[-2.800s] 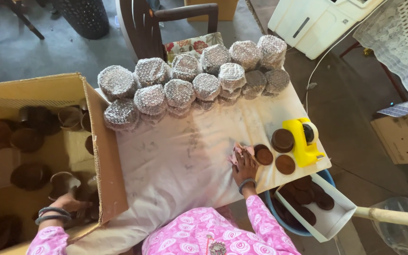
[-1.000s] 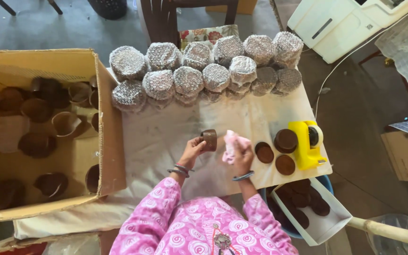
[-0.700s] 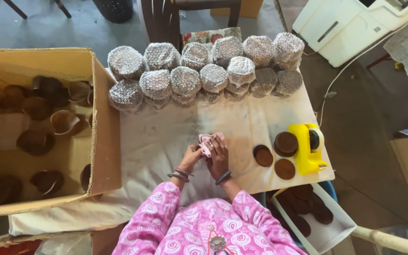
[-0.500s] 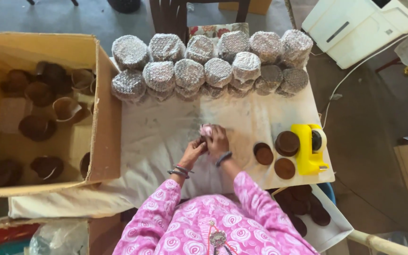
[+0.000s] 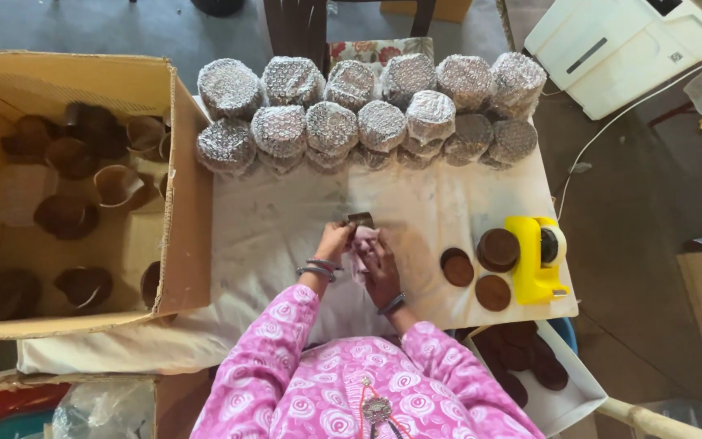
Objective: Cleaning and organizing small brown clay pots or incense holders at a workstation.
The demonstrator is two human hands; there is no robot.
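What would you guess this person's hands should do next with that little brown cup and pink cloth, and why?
Probably keep wiping, turning the small brown cup a little. The left hand grips the cup while the right hand presses the pink cloth against it, above the white table cover. Only part of the cup shows, so I cannot tell whether it is clean.

Matt, creased white cloth (image 5: 286, 244) over the tabletop, faintly stained. Shiny, crinkled bubble-wrap bundles (image 5: 331, 126) in rows at the far edge, silvery and dimpled. Corrugated brown cardboard box (image 5: 184, 187), dull and rough at the cut edges, with dark, matt brown cups (image 5: 65, 215) inside. Flat round brown lids (image 5: 493, 291), smooth and dull. Glossy yellow plastic tape dispenser (image 5: 530, 264). Soft pink cloth (image 5: 361, 258) bunched between the fingers (image 5: 343, 236), against a small dark brown cup (image 5: 361, 219).
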